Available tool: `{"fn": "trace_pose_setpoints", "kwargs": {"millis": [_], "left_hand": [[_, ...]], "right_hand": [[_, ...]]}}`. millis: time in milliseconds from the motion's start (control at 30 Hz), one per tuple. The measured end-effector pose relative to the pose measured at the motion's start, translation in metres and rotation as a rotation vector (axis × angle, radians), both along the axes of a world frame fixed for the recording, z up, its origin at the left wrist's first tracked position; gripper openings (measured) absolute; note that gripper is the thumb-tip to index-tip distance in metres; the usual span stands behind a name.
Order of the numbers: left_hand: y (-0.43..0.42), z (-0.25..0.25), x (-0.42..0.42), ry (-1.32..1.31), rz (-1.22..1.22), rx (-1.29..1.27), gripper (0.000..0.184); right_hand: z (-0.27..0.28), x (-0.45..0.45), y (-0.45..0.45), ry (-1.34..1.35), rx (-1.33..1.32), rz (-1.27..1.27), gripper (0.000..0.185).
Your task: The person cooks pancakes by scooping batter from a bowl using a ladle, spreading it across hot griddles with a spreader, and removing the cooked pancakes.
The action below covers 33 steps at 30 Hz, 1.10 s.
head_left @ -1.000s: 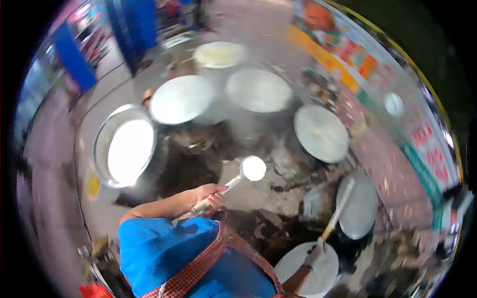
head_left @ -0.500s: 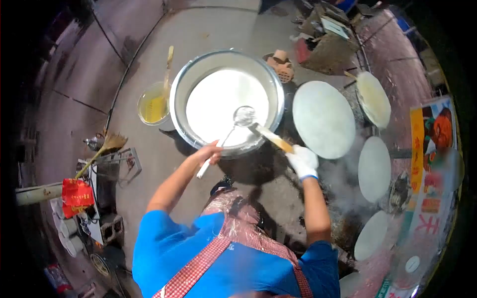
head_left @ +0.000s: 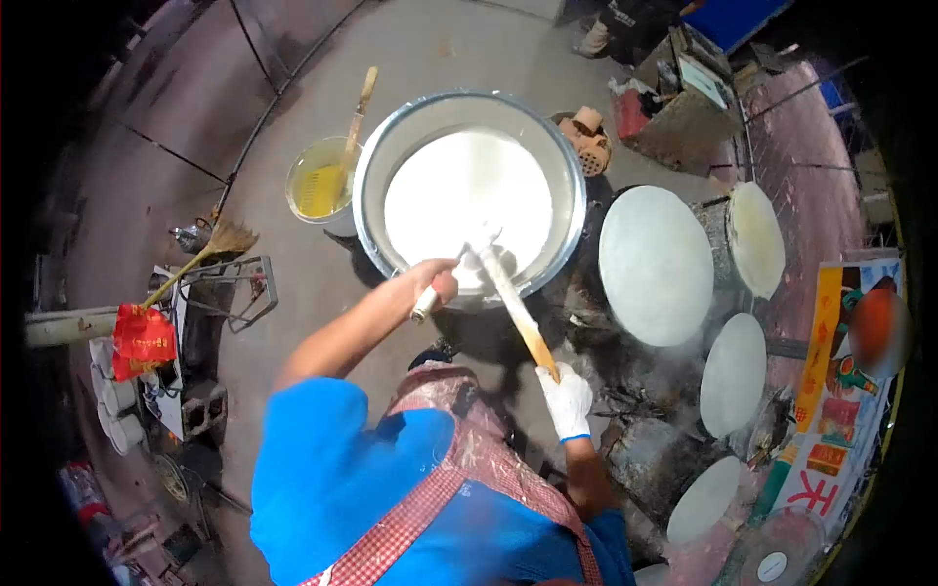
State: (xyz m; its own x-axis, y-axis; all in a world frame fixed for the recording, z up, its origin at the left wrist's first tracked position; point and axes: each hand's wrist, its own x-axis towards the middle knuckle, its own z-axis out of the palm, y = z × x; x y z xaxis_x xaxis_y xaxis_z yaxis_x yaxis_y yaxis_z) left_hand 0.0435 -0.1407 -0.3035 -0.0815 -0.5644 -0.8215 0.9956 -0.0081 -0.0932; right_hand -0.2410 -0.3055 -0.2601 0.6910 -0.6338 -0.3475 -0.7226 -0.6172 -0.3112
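A large metal pot [head_left: 375, 220] in front of me holds white liquid batter [head_left: 467, 190]. My left hand [head_left: 440, 281], bare, is closed around the pale handle of a ladle [head_left: 422, 307]. The ladle's bowl is at the near part of the batter, hard to make out against the white. My right hand [head_left: 567, 400], in a white glove, grips the wooden end of a long batter-coated spatula [head_left: 531, 340]. Its coated far end reaches over the pot's near rim, close to the ladle; I cannot tell whether they touch.
Left of the pot stands a clear bucket [head_left: 294, 186] of yellow liquid with a brush [head_left: 360, 112] in it. Pale round griddle surfaces [head_left: 657, 266] line the right side, with steam around them. Clay bricks [head_left: 586, 137] lie behind; a broom [head_left: 230, 237] is at left.
The ladle's bowl has gone from plainly visible above the batter to mostly lost in it. My right hand has drawn back toward me with the spatula. The view has shifted slightly.
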Motion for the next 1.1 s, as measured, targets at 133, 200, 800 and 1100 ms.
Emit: {"fn": "trace_pose_setpoints", "kwargs": {"millis": [133,200,800,1100], "left_hand": [[0.0,0.166,-0.001,-0.169,0.059,-0.267,0.017],[0.001,0.245,-0.01,-0.479,0.021,-0.323,0.016],[-0.086,0.236,-0.013,-0.331,-0.472,-0.194,0.024],[-0.277,0.166,-0.245,0.071,-0.927,-0.263,0.031]], "right_hand": [[0.05,-0.001,0.006,-0.459,-0.132,-0.012,0.029],[0.079,0.017,-0.002,-0.652,-0.169,-0.013,0.032],[0.05,-0.077,-0.026,-0.746,0.535,-0.616,0.025],[0.003,-0.281,0.007,-1.016,0.465,-1.089,0.034]]}}
